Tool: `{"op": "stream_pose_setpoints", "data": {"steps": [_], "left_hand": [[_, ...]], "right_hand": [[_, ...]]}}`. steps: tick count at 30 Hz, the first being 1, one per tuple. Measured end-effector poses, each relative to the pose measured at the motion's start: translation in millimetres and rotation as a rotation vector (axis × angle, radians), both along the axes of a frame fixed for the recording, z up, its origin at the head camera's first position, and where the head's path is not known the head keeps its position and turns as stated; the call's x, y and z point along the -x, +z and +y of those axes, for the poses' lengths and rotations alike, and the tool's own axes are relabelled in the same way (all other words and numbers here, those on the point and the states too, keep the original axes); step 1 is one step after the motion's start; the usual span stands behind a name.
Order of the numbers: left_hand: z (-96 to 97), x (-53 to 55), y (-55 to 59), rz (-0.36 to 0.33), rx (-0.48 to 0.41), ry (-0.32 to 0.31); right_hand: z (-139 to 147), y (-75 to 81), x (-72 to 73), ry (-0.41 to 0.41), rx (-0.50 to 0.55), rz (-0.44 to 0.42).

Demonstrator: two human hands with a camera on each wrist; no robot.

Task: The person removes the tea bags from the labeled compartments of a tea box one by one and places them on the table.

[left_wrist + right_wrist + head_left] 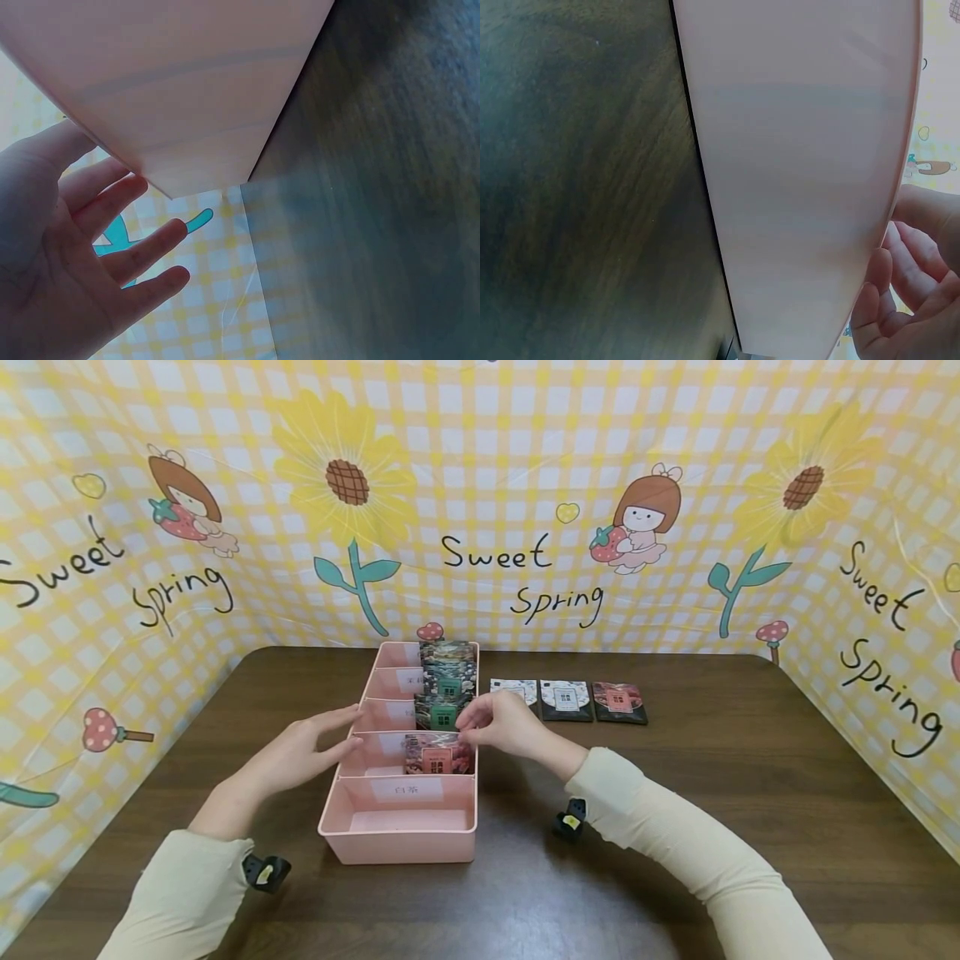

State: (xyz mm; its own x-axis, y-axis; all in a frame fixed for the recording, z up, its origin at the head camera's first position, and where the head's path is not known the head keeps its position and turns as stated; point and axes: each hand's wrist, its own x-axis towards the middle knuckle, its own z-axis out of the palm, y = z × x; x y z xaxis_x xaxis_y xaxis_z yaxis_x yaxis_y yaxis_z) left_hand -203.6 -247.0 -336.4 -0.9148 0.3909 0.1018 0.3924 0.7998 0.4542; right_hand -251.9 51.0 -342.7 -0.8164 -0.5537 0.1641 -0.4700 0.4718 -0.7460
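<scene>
A long pink divided box (397, 847) stands on the table, with tea sachets upright in its rear compartments. My right hand (506, 724) is over the box's right rim, thumb and forefinger pinching at the top right corner of a red tea sachet (438, 755). Just behind it is a green tea sachet (437, 714). In the right wrist view, the box wall (802, 165) hides the fingertips. My left hand (303, 747) touches the left rim with extended fingers; the left wrist view shows its spread fingers (146, 251) beside the box.
To the right of the box lie two white sachets, one partly behind my right hand and the other (566, 700) in full view, plus a dark red sachet (619, 702). The front compartment has a paper label (407, 789). A checked cloth (480, 485) hangs behind the brown table (712, 793).
</scene>
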Motion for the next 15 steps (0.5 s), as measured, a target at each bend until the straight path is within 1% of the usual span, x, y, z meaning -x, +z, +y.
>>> {"op": "stream_pose_setpoints", "data": {"steps": [4, 11, 15], "left_hand": [[0.2, 0.2, -0.2, 0.003, -0.001, 0.000], [0.3, 0.1, 0.0, -0.004, 0.001, 0.003], [0.6, -0.5, 0.1, 0.003, -0.002, 0.000]], "right_hand": [[-0.6, 0.1, -0.7, 0.012, -0.016, 0.021], [-0.2, -0.4, -1.9, 0.034, -0.084, 0.088], [1.0, 0.4, -3.0, 0.033, -0.089, 0.102]]}}
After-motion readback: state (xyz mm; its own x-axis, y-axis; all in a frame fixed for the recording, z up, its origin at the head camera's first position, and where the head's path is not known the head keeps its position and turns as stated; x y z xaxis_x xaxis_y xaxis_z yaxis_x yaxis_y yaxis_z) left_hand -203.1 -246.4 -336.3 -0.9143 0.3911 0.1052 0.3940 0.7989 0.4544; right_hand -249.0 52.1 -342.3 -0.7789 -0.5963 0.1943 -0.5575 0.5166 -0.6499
